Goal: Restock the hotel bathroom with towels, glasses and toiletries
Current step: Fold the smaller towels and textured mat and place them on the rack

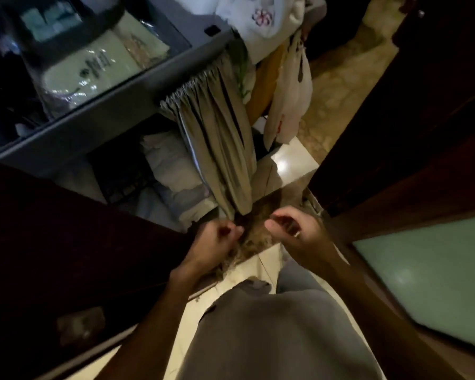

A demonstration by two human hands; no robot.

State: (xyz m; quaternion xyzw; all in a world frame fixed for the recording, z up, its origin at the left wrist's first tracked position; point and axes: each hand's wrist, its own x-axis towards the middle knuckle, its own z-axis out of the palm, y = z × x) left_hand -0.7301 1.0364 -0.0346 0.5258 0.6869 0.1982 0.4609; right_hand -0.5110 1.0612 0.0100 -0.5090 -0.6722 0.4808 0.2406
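Our grey shirt (272,333) fills the bottom of the view, and both bare forearms reach forward over the pale tiled floor (294,165). We hold the left hand (217,238) just below the hem of the beige curtain (220,138), its fingers curled in toward the palm; whether they pinch anything we cannot tell (the picture is blurred there). Our right hand (296,229) hangs near it, apart from the left, fingers loosely bent with the thumb out, holding nothing. That curtain hangs bunched from the grey cart (99,124) ahead of us. Folded towels (167,165) lie stacked on the shelf under the cart's top, just left of the curtain. Wrapped packets (93,64) sit in the top tray. At the cart's far end hangs a white plastic bag (291,100). Dark wood (66,229) stands at our left, a frosted glass panel (428,283) at our right.
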